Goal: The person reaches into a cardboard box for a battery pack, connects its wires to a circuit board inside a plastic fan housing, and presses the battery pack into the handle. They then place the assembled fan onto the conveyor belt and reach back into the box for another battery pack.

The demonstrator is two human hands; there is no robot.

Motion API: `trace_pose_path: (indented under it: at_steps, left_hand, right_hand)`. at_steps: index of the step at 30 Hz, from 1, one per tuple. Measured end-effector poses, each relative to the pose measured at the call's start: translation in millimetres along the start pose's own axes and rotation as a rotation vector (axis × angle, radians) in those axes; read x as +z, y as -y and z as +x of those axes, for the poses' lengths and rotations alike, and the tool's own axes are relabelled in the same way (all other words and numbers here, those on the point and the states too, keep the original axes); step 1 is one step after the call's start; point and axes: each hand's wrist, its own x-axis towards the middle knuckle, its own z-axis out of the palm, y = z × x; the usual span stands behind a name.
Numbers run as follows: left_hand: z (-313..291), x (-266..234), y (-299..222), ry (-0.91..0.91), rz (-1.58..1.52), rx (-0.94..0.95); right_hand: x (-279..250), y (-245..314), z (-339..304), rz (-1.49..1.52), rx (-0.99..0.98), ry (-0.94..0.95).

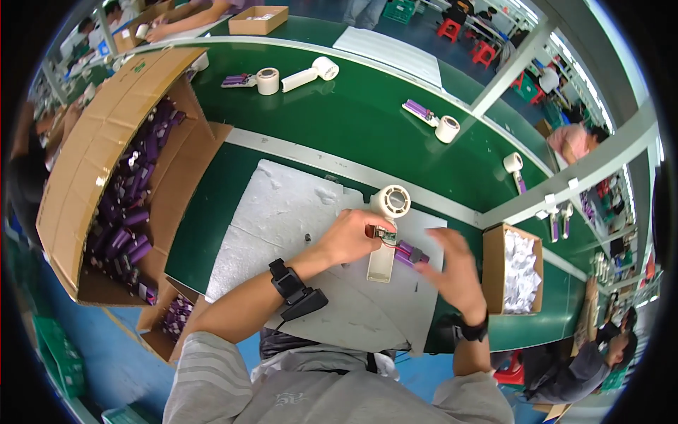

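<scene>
A white handheld fan (381, 265) lies with its handle shell open on the foam sheet, its round head (393, 201) pointing away from me. At the top of that handle, my left hand (351, 235) is closed on a small green circuit board (384, 235). Thin red wires run from the board toward a purple battery (409, 254), which rests just right of the handle. My right hand (455, 272) hangs beside the battery with thumb and fingers apart. It is somewhat blurred, and nothing shows in its grasp.
A large cardboard box (78, 191) of purple batteries stands at left, with a smaller box (152, 326) below it. At right sits a carton (496, 272) of white packets. Several fans lie on the green belt (339, 113) beyond the white foam sheet (261, 212).
</scene>
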Motion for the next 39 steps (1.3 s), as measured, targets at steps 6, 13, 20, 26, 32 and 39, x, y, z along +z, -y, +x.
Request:
trace_pose_path:
  at_steps: [6,13,20,26,32,39]
  left_hand:
    - [1,1,-2,0.027,-0.003,-0.001]
    - [3,-4,-8,0.066,-0.001,-0.058]
    - [6,-1,-12,0.084,0.055,0.042]
    - [2,-1,-4,0.069,0.150,0.053]
    - [5,1,3,-0.014,0.166,0.085]
    - [6,3,-11,-0.012,0.165,0.113]
  right_hand:
    - [54,-33,-9,0.091,-0.039,0.090]
    - [30,-27,-4,0.873,0.381,0.463]
    - [35,-36,-9,1.569,0.290,0.687]
    - [43,-31,-15,1.663,0.113,0.758]
    - [39,-22,-12,1.359,0.123,0.595]
    - [45,-8,-16,0.566,-0.298,0.078]
